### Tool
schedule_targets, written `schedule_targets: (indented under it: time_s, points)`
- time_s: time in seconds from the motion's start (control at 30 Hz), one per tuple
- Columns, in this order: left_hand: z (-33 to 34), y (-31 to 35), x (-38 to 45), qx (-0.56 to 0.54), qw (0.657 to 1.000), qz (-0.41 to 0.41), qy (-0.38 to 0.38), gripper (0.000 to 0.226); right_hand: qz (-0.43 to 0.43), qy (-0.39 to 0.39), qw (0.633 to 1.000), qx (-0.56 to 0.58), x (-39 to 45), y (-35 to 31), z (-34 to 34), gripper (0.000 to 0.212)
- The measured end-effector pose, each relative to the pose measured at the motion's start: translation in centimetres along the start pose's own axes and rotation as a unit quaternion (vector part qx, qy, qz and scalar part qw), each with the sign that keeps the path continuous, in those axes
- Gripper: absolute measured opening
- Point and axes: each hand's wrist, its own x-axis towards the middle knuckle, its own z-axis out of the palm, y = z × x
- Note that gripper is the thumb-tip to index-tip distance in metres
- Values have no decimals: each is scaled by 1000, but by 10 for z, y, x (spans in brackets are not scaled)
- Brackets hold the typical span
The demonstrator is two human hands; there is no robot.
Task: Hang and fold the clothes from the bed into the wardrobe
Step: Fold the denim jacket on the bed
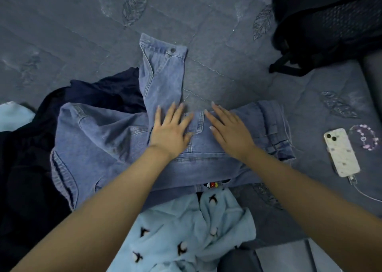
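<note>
Both hands, left hand (170, 131) and right hand (231, 131), lie flat with fingers spread on the denim jacket (128, 139) mid-bed (62, 23), probably smoothing it for folding, its sleeve (162, 73) sticking out toward the far edge.

one denim garment (128, 139), two pale blue fleece pieces (186, 230), one dark garment (31, 158), one phone (341, 152), one backpack (330, 23)
</note>
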Motion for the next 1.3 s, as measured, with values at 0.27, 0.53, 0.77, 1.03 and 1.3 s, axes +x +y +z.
schedule_targets:
  time_s: [0.27,0.53,0.77,1.03,1.3]
  points:
    - [56,-16,13,46,989,-102,-94,84,81,-32,996,-22,-12,64,30,55]
    - [-21,-29,-1,-335,940,-55,-2,45,269,64,938,209,2,31,-13,30]
    - [-65,-141,-33,-162,929,-324,79,53,16,69,931,357,71,-151,-17,28]
    - [10,-187,-93,-229,939,-239,-92,74,20,-31,890,455,61,-184,10,22]
    - [-13,-159,-114,-267,949,-146,78,49,406,-35,674,617,155,-116,-23,39]
